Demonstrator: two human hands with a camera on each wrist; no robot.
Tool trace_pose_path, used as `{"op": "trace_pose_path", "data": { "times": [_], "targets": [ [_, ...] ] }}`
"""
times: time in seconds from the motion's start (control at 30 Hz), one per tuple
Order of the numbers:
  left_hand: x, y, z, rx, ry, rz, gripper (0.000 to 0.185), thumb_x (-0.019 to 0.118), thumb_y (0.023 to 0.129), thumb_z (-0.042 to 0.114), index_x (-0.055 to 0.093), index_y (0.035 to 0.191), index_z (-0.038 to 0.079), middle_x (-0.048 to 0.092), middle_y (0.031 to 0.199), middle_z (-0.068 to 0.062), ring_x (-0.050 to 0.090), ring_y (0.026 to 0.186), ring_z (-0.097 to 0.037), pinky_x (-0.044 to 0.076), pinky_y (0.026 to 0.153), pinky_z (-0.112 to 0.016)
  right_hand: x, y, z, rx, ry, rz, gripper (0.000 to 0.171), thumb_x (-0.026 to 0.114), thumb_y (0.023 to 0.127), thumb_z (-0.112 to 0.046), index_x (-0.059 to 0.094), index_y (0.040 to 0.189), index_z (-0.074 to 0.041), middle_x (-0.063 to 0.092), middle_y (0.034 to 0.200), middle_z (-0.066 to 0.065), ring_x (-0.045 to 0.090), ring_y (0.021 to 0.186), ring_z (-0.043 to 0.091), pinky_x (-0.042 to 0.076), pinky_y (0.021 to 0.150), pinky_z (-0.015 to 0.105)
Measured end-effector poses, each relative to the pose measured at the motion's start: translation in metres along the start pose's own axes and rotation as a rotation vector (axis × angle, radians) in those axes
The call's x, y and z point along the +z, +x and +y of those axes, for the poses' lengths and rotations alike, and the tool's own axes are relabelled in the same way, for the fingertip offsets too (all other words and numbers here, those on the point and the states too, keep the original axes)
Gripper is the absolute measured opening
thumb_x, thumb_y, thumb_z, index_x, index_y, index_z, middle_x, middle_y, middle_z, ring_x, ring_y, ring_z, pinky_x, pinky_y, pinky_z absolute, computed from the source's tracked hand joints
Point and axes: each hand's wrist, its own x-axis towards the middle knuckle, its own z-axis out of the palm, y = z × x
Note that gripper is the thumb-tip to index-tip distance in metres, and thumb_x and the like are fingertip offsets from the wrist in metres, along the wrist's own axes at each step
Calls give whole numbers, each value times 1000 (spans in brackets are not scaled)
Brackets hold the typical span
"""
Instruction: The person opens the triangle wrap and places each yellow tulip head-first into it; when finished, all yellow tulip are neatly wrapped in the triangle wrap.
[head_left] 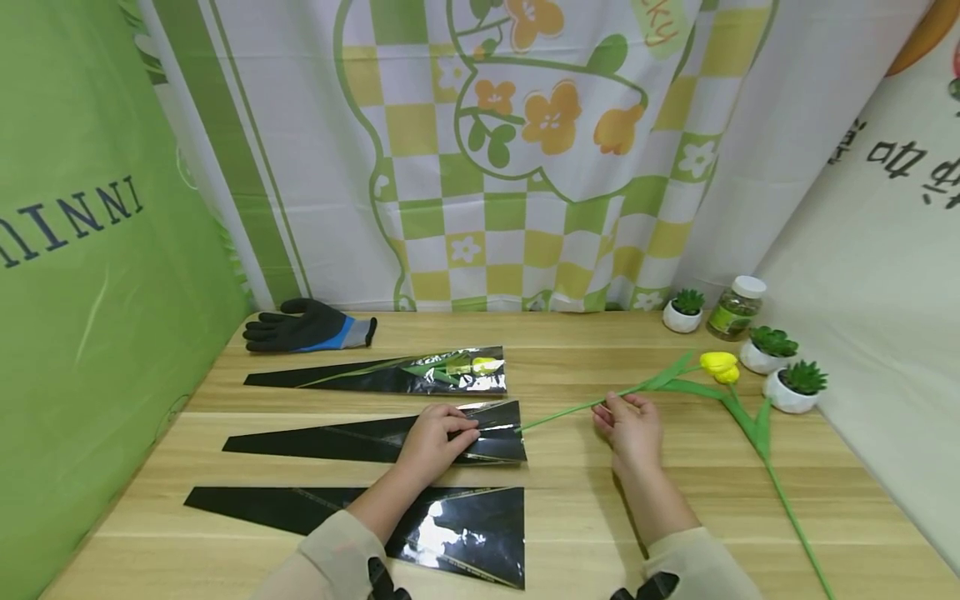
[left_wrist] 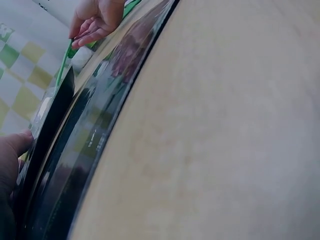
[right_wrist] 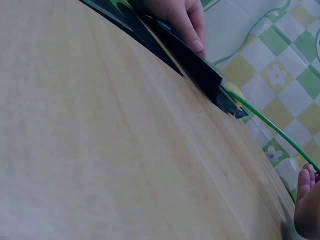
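The right hand (head_left: 633, 429) pinches a slim green stem (head_left: 562, 415) between thumb and fingers; its yellow bloom (head_left: 717, 362) sits at two o'clock from that hand. The left hand (head_left: 437, 437) grips the middle sleeve (head_left: 360, 438), glossy black and tapered, near its wide mouth. The stem's tip meets that edge at three o'clock, though whether inside is hard to tell. Grained wooden tabletop (head_left: 562, 475) separates mouth and right hand; a flat, shiny lower sleeve (head_left: 465, 525) lies at six o'clock from the left.
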Motion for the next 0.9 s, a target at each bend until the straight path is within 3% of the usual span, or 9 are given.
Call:
{"op": "trace_pose_path", "data": {
  "times": [0.3, 0.57, 0.9],
  "targets": [
    [2, -1, -2, -7, -7, 1, 19, 73, 89, 25, 79, 103, 14, 69, 101, -1, 61, 98, -20, 52, 86, -37, 14, -13, 12, 40, -75, -139, 31, 52, 100, -6, 35, 124, -1, 54, 107, 9, 65, 79, 5, 57, 80, 18],
    [2, -2, -2, -25, -27, 1, 20, 73, 88, 25, 79, 103, 13, 69, 101, -2, 60, 97, -20, 52, 85, -37, 28, -22, 21, 54, -59, -173, 23, 56, 97, -2, 40, 113, -1, 62, 94, 5, 67, 78, 6, 58, 76, 20],
    [2, -2, -1, -40, -45, 2, 18, 73, 88, 24, 79, 101, 13, 69, 101, -2, 60, 99, -20, 51, 88, -39, 36, -32, 21, 91, -93, -225, 28, 59, 95, -1, 42, 117, 7, 64, 87, 2, 67, 76, 6, 58, 73, 20]
  ]
}}
